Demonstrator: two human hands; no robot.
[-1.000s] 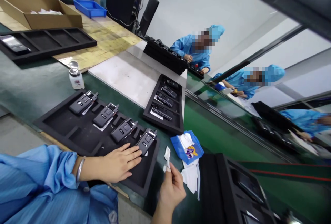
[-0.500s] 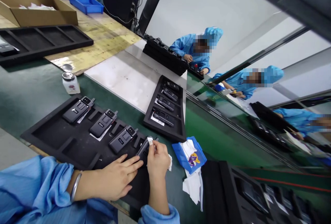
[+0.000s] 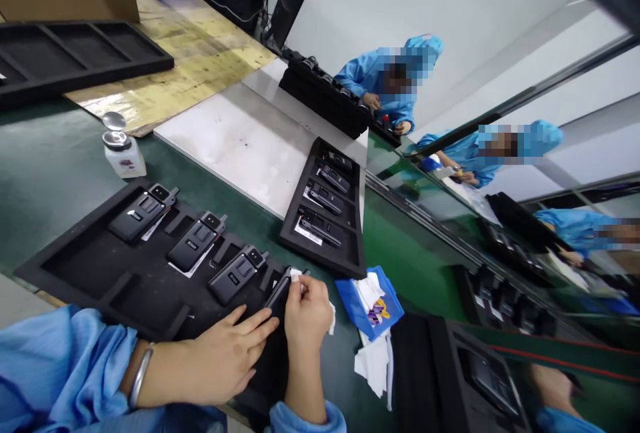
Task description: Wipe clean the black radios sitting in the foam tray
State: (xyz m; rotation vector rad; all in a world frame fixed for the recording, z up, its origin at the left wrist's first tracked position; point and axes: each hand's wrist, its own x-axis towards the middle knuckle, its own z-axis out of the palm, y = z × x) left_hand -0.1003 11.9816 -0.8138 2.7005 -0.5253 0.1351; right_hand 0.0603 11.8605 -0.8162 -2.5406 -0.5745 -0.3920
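A black foam tray (image 3: 95, 273) lies in front of me with several black handheld devices in its slots, each with a stubby antenna and a lens window. Three show plainly, such as the nearest whole device (image 3: 238, 274). The device at the right end (image 3: 278, 291) is partly covered by my hands. My left hand (image 3: 223, 356) lies flat with fingers stretched out, its fingertips at the lower end of that device. My right hand (image 3: 309, 313) pinches a small white wipe (image 3: 296, 273) against the device's upper part.
A pump bottle (image 3: 125, 155) stands behind the tray. Beyond are a second loaded tray (image 3: 325, 209) and a white board (image 3: 235, 139). At right lie a blue bin (image 3: 370, 303) and white cloths (image 3: 374, 366). Co-workers (image 3: 385, 89) sit beyond; another person's hand (image 3: 550, 386) shows lower right.
My view has shifted slightly. The wipe stays at the right-end device's upper part, and my left hand keeps its place. Another person's hand has come into view at the lower right.
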